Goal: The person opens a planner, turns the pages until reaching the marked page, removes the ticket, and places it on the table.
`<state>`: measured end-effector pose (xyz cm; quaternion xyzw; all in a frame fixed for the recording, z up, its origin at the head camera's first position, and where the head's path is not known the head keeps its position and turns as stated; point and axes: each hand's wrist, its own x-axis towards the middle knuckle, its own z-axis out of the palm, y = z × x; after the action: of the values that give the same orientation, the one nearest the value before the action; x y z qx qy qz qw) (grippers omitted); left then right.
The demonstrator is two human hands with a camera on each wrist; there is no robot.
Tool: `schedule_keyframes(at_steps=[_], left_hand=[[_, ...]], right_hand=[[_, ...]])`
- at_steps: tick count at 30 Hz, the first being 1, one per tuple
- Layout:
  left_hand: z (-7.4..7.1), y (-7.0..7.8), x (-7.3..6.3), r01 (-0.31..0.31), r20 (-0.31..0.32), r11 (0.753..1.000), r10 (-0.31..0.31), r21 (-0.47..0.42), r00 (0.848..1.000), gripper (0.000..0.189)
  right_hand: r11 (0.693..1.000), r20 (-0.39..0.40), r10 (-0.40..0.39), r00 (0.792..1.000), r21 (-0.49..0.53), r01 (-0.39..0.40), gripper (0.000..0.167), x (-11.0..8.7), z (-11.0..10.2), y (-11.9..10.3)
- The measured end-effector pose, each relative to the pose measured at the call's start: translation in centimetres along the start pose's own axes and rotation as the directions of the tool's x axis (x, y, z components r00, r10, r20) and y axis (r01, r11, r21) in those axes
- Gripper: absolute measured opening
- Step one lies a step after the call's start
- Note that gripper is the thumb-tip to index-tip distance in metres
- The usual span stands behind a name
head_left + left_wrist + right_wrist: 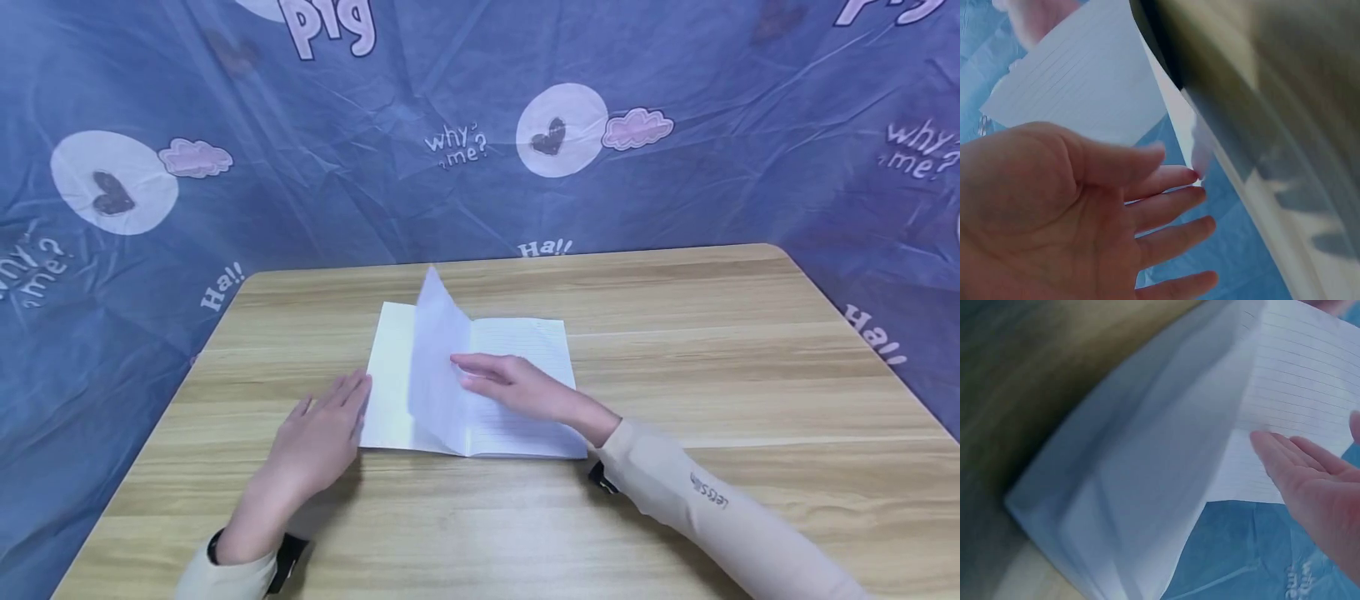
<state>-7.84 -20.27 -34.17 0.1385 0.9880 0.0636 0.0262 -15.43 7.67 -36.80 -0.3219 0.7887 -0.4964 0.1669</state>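
Note:
An open notebook with lined pages lies on the table, and one leaf stands raised, leaning over the left side. My right hand is over the right page with straight fingers, its fingertips at the raised leaf; in the right wrist view that hand holds nothing between thumb and fingers. At the notebook's left edge, my left hand lies with extended fingers, the fingertips by the white left page. The left wrist view shows this hand with fingers spread and the palm bare.
The wood-grain table extends widely to the right of the notebook. Behind and beside it hangs a blue printed cloth. Dark wrist straps sit at the sleeve ends.

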Motion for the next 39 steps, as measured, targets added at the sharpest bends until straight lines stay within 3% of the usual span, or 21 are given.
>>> schedule_keyframes(at_steps=[5,9,14,17,19,23,28,39], left_hand=[[-0.9,-0.3,0.4,0.058,-0.128,0.996,-0.066,-0.066,0.99,0.049],[-0.5,0.6,1.1,0.014,-0.157,0.994,-0.031,-0.104,0.987,0.059],[1.3,2.1,1.7,-0.098,-0.037,0.993,0.096,-0.065,0.995,0.074],[2.3,2.5,1.7,-0.114,0.051,0.991,0.118,-0.066,0.992,0.078],[2.7,2.5,1.7,-0.115,0.091,0.991,0.121,-0.067,0.989,0.077],[2.8,2.5,1.6,-0.11,0.121,0.991,0.119,-0.081,0.985,0.075],[2.8,2.5,1.7,-0.11,0.12,0.991,0.118,-0.074,0.986,0.075],[2.6,2.5,1.8,-0.095,0.135,0.992,0.106,-0.085,0.985,0.076]], right_hand=[[0.966,0.125,-0.037,0.991,-0.251,0.068,0.054,0.1,1.1,0.3],[0.915,0.201,-0.034,0.979,-0.388,0.111,0.06,0.1,1.8,0.1],[0.819,0.245,-0.025,0.969,-0.55,0.16,0.067,-0.1,2.5,-0.1],[0.778,0.253,-0.012,0.967,-0.605,0.168,0.069,-0.1,2.9,-0.2],[0.766,0.25,-0.006,0.968,-0.621,0.165,0.069,-0.2,3.0,-0.3],[0.765,0.248,0.007,0.969,-0.625,0.154,0.07,-0.3,2.8,-0.4],[0.791,0.227,0.016,0.974,-0.598,0.127,0.071,-0.3,1.5,0.1],[0.827,0.06,0.073,0.996,-0.562,-0.027,0.067,0.3,-3.9,2.6]])
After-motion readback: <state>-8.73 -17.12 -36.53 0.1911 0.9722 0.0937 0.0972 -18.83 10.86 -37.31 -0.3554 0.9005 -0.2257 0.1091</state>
